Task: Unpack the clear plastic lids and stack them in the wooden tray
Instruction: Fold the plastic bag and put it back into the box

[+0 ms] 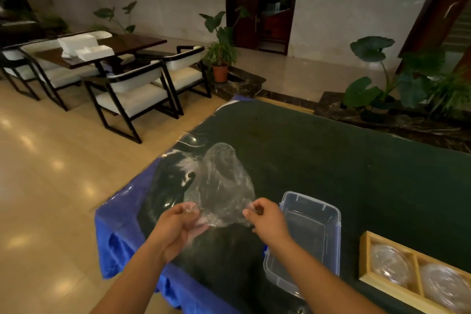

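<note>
Clear plastic bag [221, 186] at frame centre, held up over the dark green table [331, 155]. Left hand [178, 227] pinches its lower left edge between thumb and fingers; right hand [265, 219] pinches the lower right edge the same way. Whether lids remain inside, cannot tell. Lower right corner: the wooden tray [367, 257], clear lids [392, 267] stacked in two compartments. Between right hand and tray sits a clear plastic bin [328, 211].

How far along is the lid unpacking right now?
Done: clear lids already sit in two compartments of the wooden tray. In hand: both hands, left and right, pinch a clear plastic bag. Whether lids remain inside it, I cannot tell.
</note>
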A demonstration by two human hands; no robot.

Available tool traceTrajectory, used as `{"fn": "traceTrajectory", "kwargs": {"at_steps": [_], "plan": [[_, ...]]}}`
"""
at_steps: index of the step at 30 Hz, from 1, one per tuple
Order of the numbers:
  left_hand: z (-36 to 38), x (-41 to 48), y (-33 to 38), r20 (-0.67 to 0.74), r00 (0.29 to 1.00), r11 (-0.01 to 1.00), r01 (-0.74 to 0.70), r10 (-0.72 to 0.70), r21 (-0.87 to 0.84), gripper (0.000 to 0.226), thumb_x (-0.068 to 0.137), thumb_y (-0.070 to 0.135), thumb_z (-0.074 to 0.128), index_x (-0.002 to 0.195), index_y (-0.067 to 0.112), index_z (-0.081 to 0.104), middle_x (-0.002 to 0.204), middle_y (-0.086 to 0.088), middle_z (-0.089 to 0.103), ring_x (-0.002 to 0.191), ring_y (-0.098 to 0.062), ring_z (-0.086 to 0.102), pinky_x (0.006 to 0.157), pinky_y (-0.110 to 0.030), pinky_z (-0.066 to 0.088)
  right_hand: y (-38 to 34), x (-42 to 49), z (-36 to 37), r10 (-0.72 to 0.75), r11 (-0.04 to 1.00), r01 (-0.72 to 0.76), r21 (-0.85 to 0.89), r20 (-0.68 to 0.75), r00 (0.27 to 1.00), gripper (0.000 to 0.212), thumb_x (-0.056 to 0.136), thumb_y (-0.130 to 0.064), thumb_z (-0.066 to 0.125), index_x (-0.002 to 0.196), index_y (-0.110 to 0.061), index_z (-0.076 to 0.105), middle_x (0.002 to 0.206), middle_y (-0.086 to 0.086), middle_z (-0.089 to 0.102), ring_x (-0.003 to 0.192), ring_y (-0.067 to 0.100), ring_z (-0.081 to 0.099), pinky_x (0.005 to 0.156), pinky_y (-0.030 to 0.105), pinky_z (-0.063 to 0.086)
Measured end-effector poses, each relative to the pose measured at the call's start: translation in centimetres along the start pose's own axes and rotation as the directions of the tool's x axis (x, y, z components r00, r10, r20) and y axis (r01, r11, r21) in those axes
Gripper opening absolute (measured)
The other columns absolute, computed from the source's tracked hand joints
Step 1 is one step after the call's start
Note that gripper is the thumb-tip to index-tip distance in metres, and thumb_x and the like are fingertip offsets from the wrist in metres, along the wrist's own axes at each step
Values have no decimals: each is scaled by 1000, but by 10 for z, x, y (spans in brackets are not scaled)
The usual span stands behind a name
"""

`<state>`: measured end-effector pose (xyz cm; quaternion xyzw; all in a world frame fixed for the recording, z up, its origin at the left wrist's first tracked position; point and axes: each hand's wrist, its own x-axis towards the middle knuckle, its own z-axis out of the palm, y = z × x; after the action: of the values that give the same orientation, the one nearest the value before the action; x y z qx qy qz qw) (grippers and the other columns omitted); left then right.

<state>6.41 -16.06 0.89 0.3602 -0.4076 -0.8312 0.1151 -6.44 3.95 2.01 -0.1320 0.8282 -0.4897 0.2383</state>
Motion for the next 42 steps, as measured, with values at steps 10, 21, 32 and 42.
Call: {"fn": "traceTrajectory", "kwargs": {"at_steps": [10, 21, 32, 42], "plan": [[50, -87, 24, 140, 906, 916, -390, 399, -90, 75, 74, 40, 88, 140, 30, 54, 120, -8, 71, 107, -24, 72, 83, -42, 62, -24, -81, -103, -132, 979, 146, 142, -105, 986, 23, 96, -32, 61, 87, -11, 65, 85, 6, 72, 82, 24, 69, 79, 41, 57], [141, -120, -21, 135, 876, 738, -466, 464, 489, 36, 81, 19, 86, 110, 18, 64, 87, -10, 76, 72, -18, 76, 64, -33, 63, -49, -124, -201, -155, 748, 113, 654, 7, 988, 55, 90, -57, 50, 107, -6, 63, 105, 20, 76, 93, 30, 75, 73, 38, 61], [166, -140, -10, 182, 917, 902, -387, 354, 192, 82, 65, 30, 84, 140, 17, 52, 85, -6, 64, 74, -19, 67, 69, -36, 57, -9, -136, -202, 59, 867, 78, 492, -258, 964, 20, 103, -10, 50, 101, -9, 69, 71, 9, 71, 62, 21, 67, 59, 34, 57], [176, -157, -51, 86, 973, 894, -232, 216, 383, 20, 102, 9, 56, 106, 2, 74, 91, -22, 77, 73, -31, 75, 64, -43, 62, 4, -147, -221, -4, 839, 225, 495, -407, 913, 16, 101, -18, 56, 111, -23, 67, 88, 6, 77, 77, 21, 73, 69, 36, 60]]}}
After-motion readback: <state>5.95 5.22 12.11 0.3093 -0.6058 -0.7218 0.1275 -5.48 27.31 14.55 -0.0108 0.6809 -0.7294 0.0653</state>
